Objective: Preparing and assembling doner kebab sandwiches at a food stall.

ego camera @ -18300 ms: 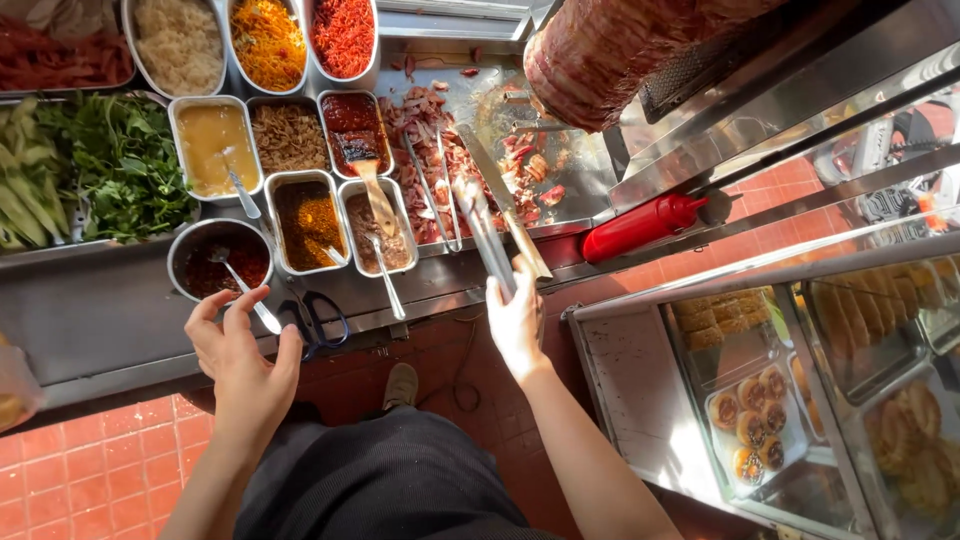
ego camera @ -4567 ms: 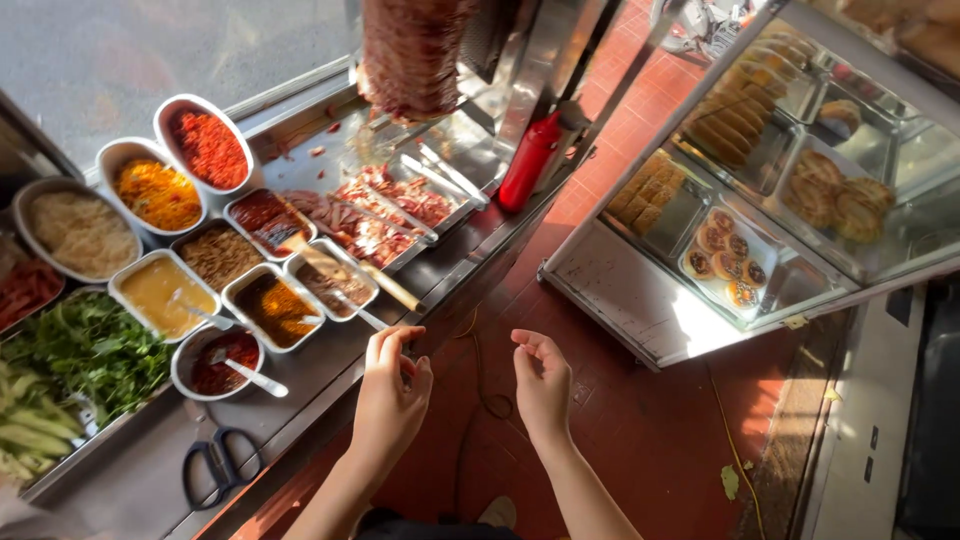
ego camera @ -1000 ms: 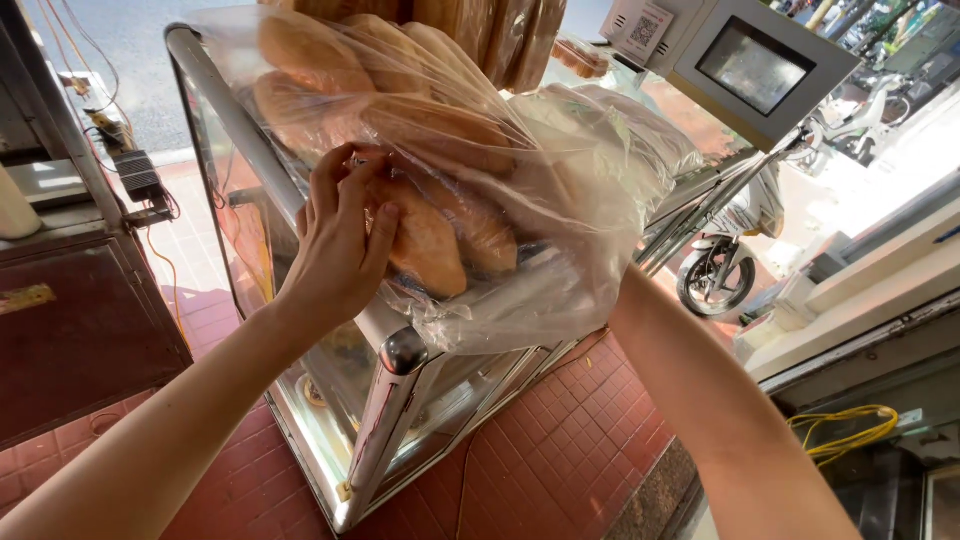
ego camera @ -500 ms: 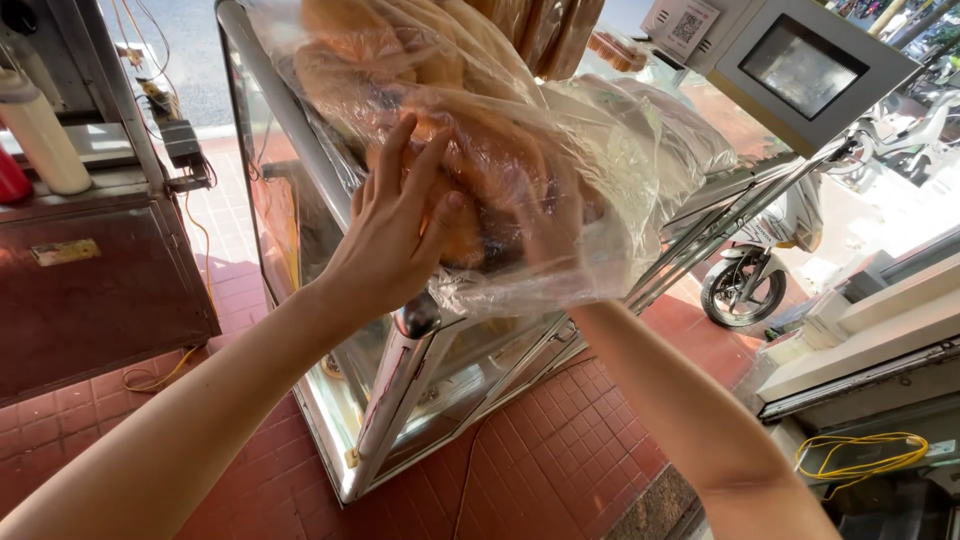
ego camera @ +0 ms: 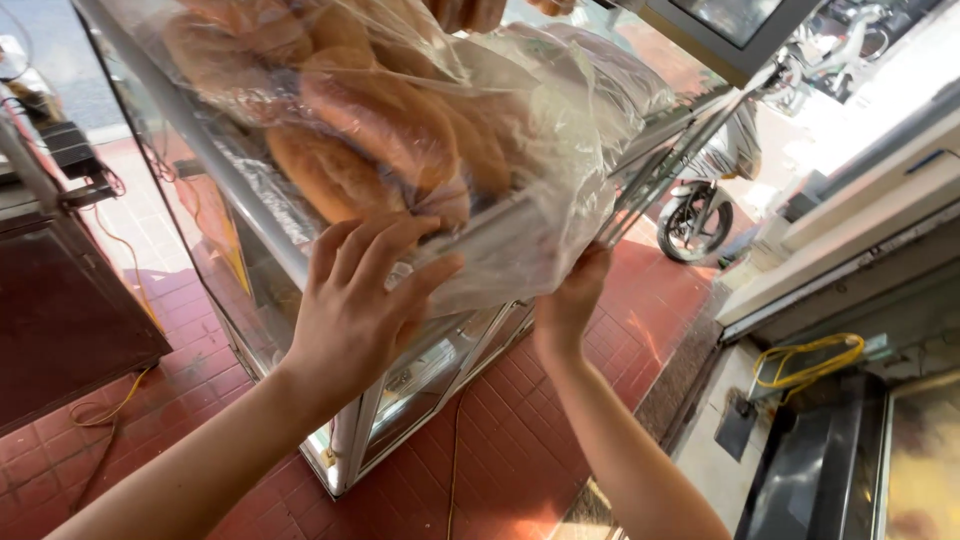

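Left hand (ego camera: 355, 300) spread open against clear plastic bag (ego camera: 540, 200) of bread loaves (ego camera: 385, 120) atop glass display case (ego camera: 420, 370), right hand (ego camera: 572, 300) gripping bag's lower edge, motorbike (ego camera: 700, 205) beyond.

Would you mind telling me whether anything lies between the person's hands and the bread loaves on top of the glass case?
Yes. The clear plastic bag wraps the bread loaves, so the left hand and right hand meet only plastic; its opening is not visible.
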